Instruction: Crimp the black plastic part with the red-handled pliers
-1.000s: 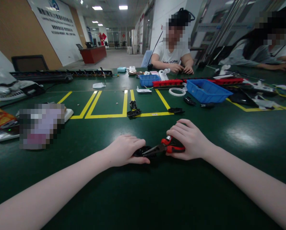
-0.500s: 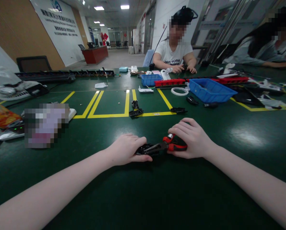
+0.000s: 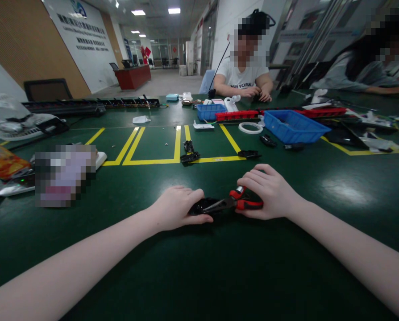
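Note:
My left hand (image 3: 179, 206) is closed around a small black plastic part (image 3: 199, 206) just above the green table, thumb along its near side. In my right hand (image 3: 269, 192) is a pair of needle-nose pliers (image 3: 240, 201) with red and black handles, which stand spread apart. The long dark jaws point left and reach the black part beside my left thumb. Whether the jaw tips grip anything on it is too dark to tell. Beyond my hands lie similar black parts (image 3: 190, 157), and another black piece (image 3: 249, 154) rests by the yellow tape.
A large blue bin (image 3: 295, 127), a smaller blue bin (image 3: 211, 111) and a white ring (image 3: 250, 128) stand farther back. A long red strip (image 3: 238, 116) lies behind them. At left are a blurred-out phone-like object (image 3: 65, 176) and an orange packet (image 3: 5, 160). Co-workers sit across the table.
My right hand and the pliers have shifted very slightly to the right. My left hand stays in place on the black part.

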Action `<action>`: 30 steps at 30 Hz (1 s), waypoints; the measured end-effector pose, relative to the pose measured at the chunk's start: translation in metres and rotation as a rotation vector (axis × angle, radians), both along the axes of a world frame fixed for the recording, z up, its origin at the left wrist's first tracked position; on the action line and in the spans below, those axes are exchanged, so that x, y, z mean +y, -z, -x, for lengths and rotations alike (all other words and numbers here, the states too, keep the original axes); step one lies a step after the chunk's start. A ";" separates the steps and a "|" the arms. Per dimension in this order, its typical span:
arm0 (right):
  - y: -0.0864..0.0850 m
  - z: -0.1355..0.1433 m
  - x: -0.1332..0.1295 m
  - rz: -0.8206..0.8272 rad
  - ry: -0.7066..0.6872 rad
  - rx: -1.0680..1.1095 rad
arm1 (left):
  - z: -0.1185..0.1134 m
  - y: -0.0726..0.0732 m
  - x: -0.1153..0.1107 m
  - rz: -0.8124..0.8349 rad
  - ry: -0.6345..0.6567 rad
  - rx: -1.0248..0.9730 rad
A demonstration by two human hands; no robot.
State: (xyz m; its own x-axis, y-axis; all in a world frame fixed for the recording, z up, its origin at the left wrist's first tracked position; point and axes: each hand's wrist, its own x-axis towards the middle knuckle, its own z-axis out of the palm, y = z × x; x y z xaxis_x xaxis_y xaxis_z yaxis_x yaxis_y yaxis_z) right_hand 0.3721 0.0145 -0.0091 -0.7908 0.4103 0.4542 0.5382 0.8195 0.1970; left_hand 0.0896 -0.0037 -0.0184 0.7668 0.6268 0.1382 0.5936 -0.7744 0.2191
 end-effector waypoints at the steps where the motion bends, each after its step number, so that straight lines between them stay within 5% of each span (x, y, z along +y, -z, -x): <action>1: 0.000 0.000 0.000 0.010 0.001 -0.005 | 0.000 0.000 0.000 0.004 -0.002 -0.004; 30: -0.004 -0.013 0.005 0.004 0.039 -0.010 | 0.003 -0.002 -0.003 0.100 -0.058 -0.133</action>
State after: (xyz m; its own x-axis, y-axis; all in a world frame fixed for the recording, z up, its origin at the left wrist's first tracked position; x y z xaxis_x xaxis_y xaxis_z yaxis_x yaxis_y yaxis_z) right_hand 0.3853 0.0193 -0.0054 -0.7787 0.4431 0.4443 0.5680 0.7987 0.1990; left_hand 0.0869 -0.0067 -0.0160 0.7083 0.6849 0.1710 0.5971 -0.7105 0.3725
